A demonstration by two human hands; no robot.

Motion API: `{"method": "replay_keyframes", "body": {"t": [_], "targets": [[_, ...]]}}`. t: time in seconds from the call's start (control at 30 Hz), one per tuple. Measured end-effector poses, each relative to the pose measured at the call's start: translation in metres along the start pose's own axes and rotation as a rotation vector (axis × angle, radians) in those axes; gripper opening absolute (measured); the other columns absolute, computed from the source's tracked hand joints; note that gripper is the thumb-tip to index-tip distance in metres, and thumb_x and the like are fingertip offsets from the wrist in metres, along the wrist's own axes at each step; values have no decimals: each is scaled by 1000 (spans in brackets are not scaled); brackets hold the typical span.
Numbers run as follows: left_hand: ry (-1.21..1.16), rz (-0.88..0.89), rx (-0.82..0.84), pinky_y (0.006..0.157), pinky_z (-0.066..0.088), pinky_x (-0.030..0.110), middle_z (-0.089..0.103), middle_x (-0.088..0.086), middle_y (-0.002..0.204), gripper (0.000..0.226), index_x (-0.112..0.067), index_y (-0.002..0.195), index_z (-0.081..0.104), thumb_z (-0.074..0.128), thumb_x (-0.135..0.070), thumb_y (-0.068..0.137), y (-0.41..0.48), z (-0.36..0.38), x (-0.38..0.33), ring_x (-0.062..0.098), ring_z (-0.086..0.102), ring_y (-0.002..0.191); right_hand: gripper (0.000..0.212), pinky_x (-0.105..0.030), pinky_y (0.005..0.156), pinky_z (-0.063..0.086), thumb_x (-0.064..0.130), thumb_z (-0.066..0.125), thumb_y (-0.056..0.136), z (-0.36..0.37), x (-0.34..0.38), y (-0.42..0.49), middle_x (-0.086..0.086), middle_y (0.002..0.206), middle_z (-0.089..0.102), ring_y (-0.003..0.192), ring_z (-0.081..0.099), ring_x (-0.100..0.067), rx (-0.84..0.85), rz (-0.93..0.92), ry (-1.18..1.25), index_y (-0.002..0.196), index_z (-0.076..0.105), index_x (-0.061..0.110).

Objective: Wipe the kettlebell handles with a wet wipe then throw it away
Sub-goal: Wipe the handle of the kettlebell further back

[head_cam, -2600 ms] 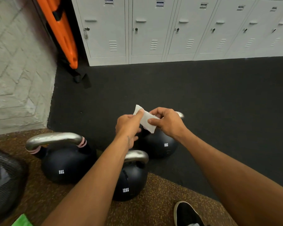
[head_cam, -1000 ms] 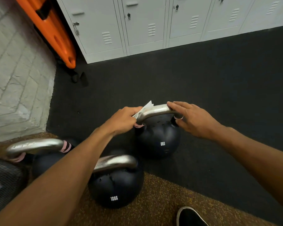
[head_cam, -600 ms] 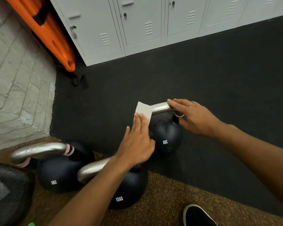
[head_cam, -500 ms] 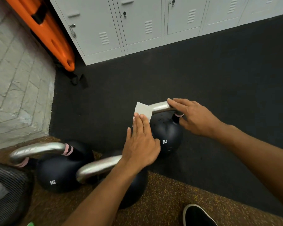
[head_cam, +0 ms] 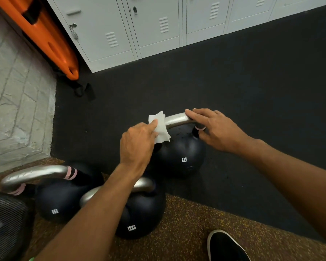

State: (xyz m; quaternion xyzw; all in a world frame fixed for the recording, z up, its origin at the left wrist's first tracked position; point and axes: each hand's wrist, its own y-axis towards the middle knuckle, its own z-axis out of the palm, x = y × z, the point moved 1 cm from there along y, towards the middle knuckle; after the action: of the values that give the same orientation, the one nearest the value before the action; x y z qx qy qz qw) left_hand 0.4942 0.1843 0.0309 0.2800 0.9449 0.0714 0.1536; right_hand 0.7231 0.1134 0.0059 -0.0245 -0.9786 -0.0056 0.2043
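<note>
Looking down through the head camera, we find three kettlebells on the floor. The far kettlebell (head_cam: 181, 157), marked 8KG, stands on the black mat just right of the frame's centre. Its steel handle (head_cam: 177, 119) runs almost level across the picture, left to right.

Our left hand (head_cam: 137, 144) sits at the handle's left end and holds the wet wipe (head_cam: 159, 127). The forefinger lies along the top of the white sheet and presses it against the metal, while the other fingers (head_cam: 139, 132) curl beneath. The thumb is hidden, so we cannot tell how it grips. The wipe drapes over the handle's left bend and hangs toward the bell's body.

Our right hand (head_cam: 218, 129) rests on the handle's right end, its fingers nearly straight and laid close together over the bar, thumb down by the pink band. We judge that it steadies the bell.

The relation that matters is this: the bare stretch of steel lies to the right of the wipe, between our two hands, along the handle's long axis. The next stroke, we think, should run rightward, and the right hand must then give up its end.

The 12KG kettlebell (head_cam: 139, 219) stands under our left forearm at lower middle, and a second 8KG kettlebell (head_cam: 60, 200) at lower left. Both are nearer the left hand.
</note>
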Motion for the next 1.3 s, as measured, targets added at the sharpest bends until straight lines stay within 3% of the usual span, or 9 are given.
{"method": "replay_keyframes", "body": {"t": [0.13, 0.27, 0.43, 0.53, 0.67, 0.8, 1.0, 1.17, 1.3], "targets": [[25, -32, 9, 74, 51, 41, 69, 4, 105, 38, -22, 130, 65, 63, -36, 95, 3, 6, 5, 27, 66, 93, 70, -48, 101, 46, 22, 49, 92, 1, 0, 0, 7, 156, 33, 131, 42, -28, 3, 9, 13, 153, 22, 44], [32, -50, 27, 75, 54, 44, 72, 7, 99, 36, -18, 124, 68, 64, -38, 94, 4, 7, 7, 31, 68, 90, 71, -48, 100, 47, 27, 46, 90, 3, -1, 2, 7, 156, 32, 131, 43, -26, 5, -8, 13, 153, 18, 45], [184, -88, 58, 62, 36, 35, 72, 5, 96, 32, -17, 101, 66, 61, -47, 94, 6, 8, 2, 32, 67, 85, 71, -50, 100, 47, 22, 50, 92, 5, -1, 0, 6, 157, 31, 133, 40, -27, -28, 4, 13, 153, 20, 43], [285, -38, 57, 59, 33, 35, 70, 5, 96, 37, -17, 115, 63, 55, -49, 97, 4, 12, -1, 31, 68, 83, 71, -50, 100, 47, 23, 50, 92, 6, -2, 1, 5, 156, 32, 133, 40, -28, -15, -3, 4, 153, 19, 43], [176, 38, 31, 61, 37, 36, 72, 6, 91, 43, -21, 133, 59, 57, -45, 97, 3, 12, 7, 33, 69, 80, 71, -48, 100, 47, 22, 50, 94, 1, 0, -1, 6, 158, 30, 133, 39, -27, -10, 7, -15, 154, 19, 43], [123, 109, 107, 65, 48, 38, 72, 2, 90, 41, -24, 134, 56, 54, -43, 98, 8, 5, 23, 31, 67, 79, 72, -48, 105, 43, 23, 50, 94, -7, 5, 1, 5, 159, 27, 135, 39, -28, 54, 5, -46, 155, 17, 42], [90, 110, 87, 65, 45, 38, 72, -1, 104, 42, -30, 137, 53, 54, -43, 97, 12, 7, 4, 33, 67, 91, 73, -44, 108, 40, 24, 52, 95, -21, 16, 1, 3, 162, 23, 137, 41, -29, 151, 19, -102, 157, 15, 35], [222, 82, 199, 69, 48, 40, 71, 1, 101, 36, -27, 130, 57, 46, -44, 101, 7, 1, 31, 31, 67, 90, 69, -42, 106, 42, 28, 48, 98, -34, 24, 4, 2, 162, 22, 137, 42, -25, 216, 7, -159, 157, 13, 33], [120, 120, 158, 71, 48, 41, 71, -1, 114, 47, -25, 144, 47, 47, -44, 101, 11, 7, 20, 31, 67, 95, 70, -42, 102, 45, 26, 49, 96, -31, 25, 2, 3, 162, 22, 134, 46, -26, 194, 13, -153, 157, 14, 33]]}}
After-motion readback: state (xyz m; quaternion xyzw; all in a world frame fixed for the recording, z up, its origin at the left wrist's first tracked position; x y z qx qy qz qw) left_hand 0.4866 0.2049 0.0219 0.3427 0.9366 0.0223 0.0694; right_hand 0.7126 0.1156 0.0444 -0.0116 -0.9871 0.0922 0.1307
